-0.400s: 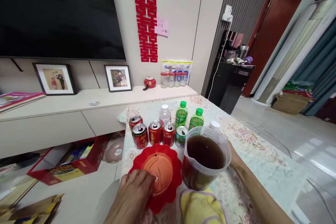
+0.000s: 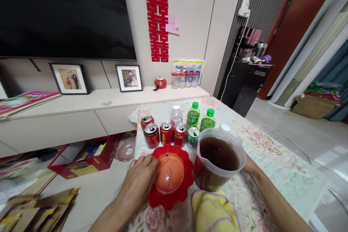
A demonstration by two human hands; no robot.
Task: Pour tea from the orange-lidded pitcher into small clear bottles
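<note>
My left hand (image 2: 141, 179) rests with fingers spread on the left side of an orange lid (image 2: 170, 172) that lies in a red scalloped plate (image 2: 178, 197). A clear plastic pitcher (image 2: 217, 161) of dark brown liquid stands just right of the plate. My right hand (image 2: 248, 166) is behind the pitcher and grips it on its right side; most of its fingers are hidden. Both stand on a table with a floral cloth (image 2: 272, 174).
Several red cans (image 2: 166, 132), a green can (image 2: 192, 137), two green bottles (image 2: 193, 115) and a clear bottle (image 2: 176, 115) stand in rows behind the plate. A yellow cloth (image 2: 214, 212) lies at the near edge. A low TV cabinet (image 2: 67, 116) and a red box (image 2: 84, 161) are to the left.
The view has shifted slightly to the left and back. My left hand has slid a little toward the lid's left edge. The pitcher stays in my right hand.
</note>
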